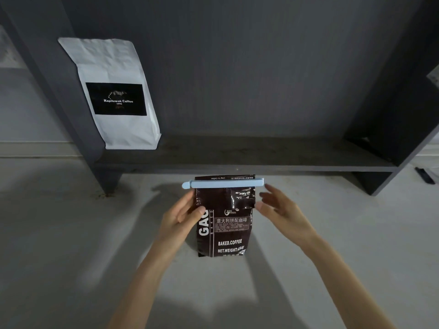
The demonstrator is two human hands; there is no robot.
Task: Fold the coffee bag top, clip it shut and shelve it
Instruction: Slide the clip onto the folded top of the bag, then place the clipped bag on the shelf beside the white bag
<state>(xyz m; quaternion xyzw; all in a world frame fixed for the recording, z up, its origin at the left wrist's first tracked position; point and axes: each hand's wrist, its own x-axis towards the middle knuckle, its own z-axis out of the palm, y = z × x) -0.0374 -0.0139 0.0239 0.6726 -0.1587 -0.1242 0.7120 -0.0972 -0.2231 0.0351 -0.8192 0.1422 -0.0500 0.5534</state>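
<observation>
A dark brown coffee bag point(224, 222) stands upright on the pale tabletop point(71, 233) just below the centre of the view, its front printed with "BAKED.COFFEE" and "NET.WEIGHT" in white letters. Its top is folded over, and a long light-blue sealing clip point(222, 184) lies straight across the fold, running from about 9 o'clock to 3 o'clock and sticking out past both edges of the bag; a narrow strip of the folded top shows above it. What is inside the bag cannot be seen, though the lower body looks full. The left hand point(183, 216) pinches the bag's upper left edge, at 9 o'clock of the bag, with the thumb pressed on the front face and the fingers wrapped behind. The right hand point(281, 211) hovers just beside the bag's upper right edge, at 3 o'clock, with its fingers spread and slightly blurred, gripping nothing; whether a fingertip brushes the foil cannot be told. Directly behind the bag, at 12 o'clock, is a dark grey open shelf unit point(237, 160) whose low board is bare along most of its length. At the board's left end, toward 10 o'clock, a white coffee bag point(114, 67) with a black "Kopiluwak Coffee" label leans against the side panel, its top sealed flat.
</observation>
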